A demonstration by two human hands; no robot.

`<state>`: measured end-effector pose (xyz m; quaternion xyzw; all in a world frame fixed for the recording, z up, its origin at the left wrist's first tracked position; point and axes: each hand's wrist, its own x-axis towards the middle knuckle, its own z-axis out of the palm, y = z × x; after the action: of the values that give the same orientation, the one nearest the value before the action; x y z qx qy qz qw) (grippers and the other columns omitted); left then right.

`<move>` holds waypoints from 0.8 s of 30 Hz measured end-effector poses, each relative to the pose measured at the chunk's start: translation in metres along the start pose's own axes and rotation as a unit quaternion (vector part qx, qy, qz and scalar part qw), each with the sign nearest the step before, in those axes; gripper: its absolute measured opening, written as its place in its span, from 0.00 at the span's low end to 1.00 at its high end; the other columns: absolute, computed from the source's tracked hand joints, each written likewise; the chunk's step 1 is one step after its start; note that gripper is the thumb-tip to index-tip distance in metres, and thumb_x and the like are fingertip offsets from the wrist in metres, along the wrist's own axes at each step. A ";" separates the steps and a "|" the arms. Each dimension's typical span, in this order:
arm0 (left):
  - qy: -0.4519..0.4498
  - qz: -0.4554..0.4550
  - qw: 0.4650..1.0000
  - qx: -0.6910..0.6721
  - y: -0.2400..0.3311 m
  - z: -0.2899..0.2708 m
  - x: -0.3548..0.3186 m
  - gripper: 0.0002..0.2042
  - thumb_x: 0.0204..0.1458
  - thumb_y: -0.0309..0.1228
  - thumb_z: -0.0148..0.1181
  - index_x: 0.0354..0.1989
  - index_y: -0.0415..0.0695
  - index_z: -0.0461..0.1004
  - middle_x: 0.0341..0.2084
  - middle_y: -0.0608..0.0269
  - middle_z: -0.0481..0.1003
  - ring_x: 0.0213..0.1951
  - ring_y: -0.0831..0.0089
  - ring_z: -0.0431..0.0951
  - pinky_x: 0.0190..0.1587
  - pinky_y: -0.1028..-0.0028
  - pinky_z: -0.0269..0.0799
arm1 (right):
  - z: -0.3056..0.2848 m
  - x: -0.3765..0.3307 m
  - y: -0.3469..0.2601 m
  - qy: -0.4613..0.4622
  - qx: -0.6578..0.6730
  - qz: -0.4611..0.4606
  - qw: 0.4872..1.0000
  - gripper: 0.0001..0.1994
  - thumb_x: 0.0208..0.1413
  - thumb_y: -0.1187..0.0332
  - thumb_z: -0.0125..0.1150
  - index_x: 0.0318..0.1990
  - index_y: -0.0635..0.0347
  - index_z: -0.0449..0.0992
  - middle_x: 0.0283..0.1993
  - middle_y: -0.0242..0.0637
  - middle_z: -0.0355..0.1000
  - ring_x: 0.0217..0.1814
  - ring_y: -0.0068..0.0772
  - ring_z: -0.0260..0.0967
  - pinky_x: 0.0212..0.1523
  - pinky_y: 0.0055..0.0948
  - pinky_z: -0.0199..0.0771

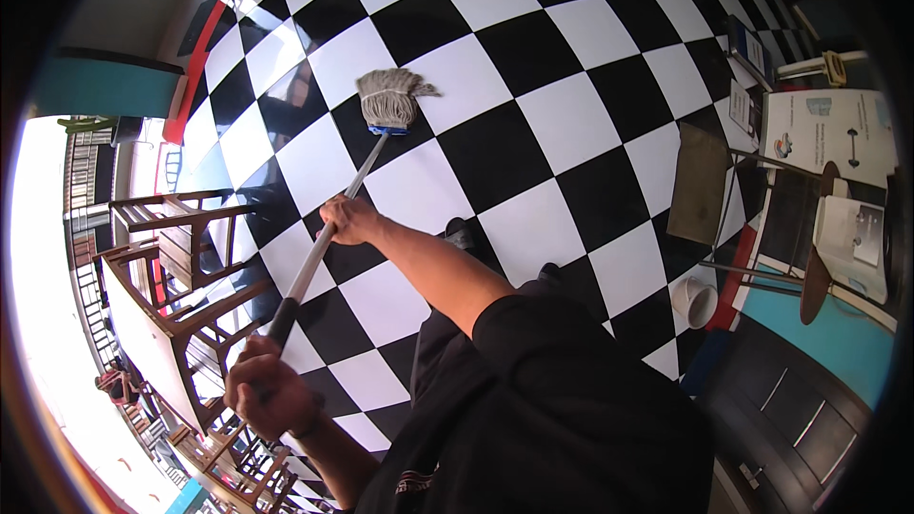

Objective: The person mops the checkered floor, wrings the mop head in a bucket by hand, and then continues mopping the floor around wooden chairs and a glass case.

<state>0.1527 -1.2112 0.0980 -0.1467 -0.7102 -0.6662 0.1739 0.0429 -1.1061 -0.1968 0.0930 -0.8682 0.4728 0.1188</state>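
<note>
Mopping stroke, apparently: the right hand [349, 219] grips the string mop [369, 162] by its shaft [310, 266], the left hand [273, 390] clasps its black handgrip [283, 319]; the mop head [387, 100] rests on checkered floor [564, 122]. The next sweep likely calls for two-handed guidance.

Blk short-slv shirt [590, 409] w/ sm pale print [416, 482], dk trousers [436, 347], dk shoes [460, 232]

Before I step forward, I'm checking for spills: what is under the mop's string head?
Black and white checkered floor tiles show right around the gray string mop head; whatever lies directly beneath it is covered and cannot be seen.
</note>
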 end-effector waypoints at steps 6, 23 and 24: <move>0.024 -0.075 0.991 -0.110 0.006 -0.042 -0.026 0.13 0.50 0.34 0.40 0.22 0.40 0.69 0.08 0.68 0.52 0.17 0.75 0.57 0.32 0.70 0.57 | -0.050 -0.064 -0.020 -0.067 -0.039 0.079 0.994 0.16 0.42 0.56 0.65 0.31 0.52 0.67 0.36 0.34 0.69 0.46 0.38 0.68 0.39 0.42 0.72; -0.302 -0.138 0.912 -0.242 0.009 0.249 -0.163 0.16 0.48 0.33 0.40 0.15 0.36 0.65 0.14 0.50 0.67 0.18 0.62 0.65 0.31 0.62 0.63 | -0.324 -0.377 0.082 0.198 -0.127 0.385 0.892 0.19 0.48 0.52 0.62 0.24 0.60 0.67 0.31 0.43 0.70 0.36 0.50 0.68 0.33 0.47 0.68; -0.341 -0.113 0.900 -0.246 0.015 0.266 -0.178 0.17 0.48 0.33 0.40 0.14 0.35 0.67 0.16 0.46 0.70 0.18 0.61 0.67 0.30 0.61 0.67 | -0.333 -0.401 0.088 0.227 -0.135 0.391 0.882 0.20 0.48 0.52 0.63 0.23 0.60 0.66 0.29 0.43 0.70 0.34 0.50 0.68 0.31 0.46 0.67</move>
<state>0.3055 -0.9404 0.0192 -0.3215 -0.5510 -0.7443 -0.1974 0.4406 -0.7588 -0.2108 -0.3807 -0.8387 0.3674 0.1295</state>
